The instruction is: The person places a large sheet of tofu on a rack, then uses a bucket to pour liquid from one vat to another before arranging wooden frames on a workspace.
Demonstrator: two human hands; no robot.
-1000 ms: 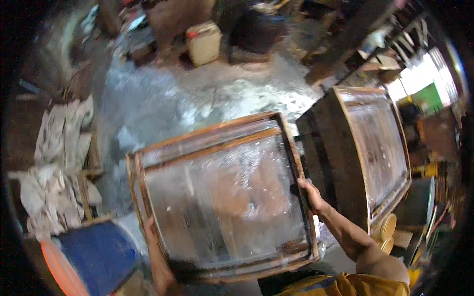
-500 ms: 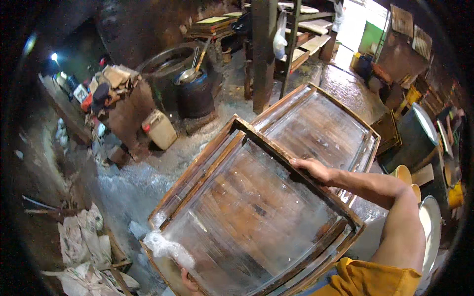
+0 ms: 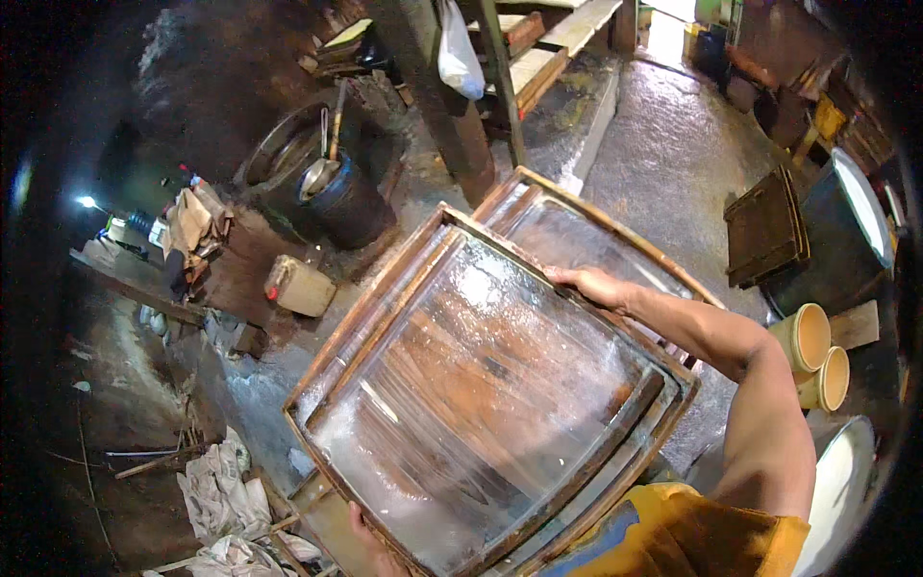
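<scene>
A square wooden tray (image 3: 358, 315) with a raised rim and a wet, shiny bottom lies tilted before me. Thin whitish liquid and small bubbles cover its brown boards. My right hand (image 3: 594, 287) grips its far right rim, thumb over the edge. At the near left rim my left hand (image 3: 373, 546) holds the tray from outside; most of its fingers are hidden beneath. A second wooden tray (image 3: 615, 231) of the same make shows behind, partly covered by the first.
At left stand a dark blue drum (image 3: 351, 207) with a ladle (image 3: 317, 178) on top and a plastic jerrycan (image 3: 303, 286). Cream buckets (image 3: 810, 337) and a large pale basin (image 3: 838, 500) stand at right. Sacks (image 3: 226, 490) lie lower left; a wooden post (image 3: 433, 96) rises beyond.
The foamy liquid spilling over the tray's left corner is gone, and liquid now spreads across the boards. Both hands keep their hold on the rim. The view has shifted.
</scene>
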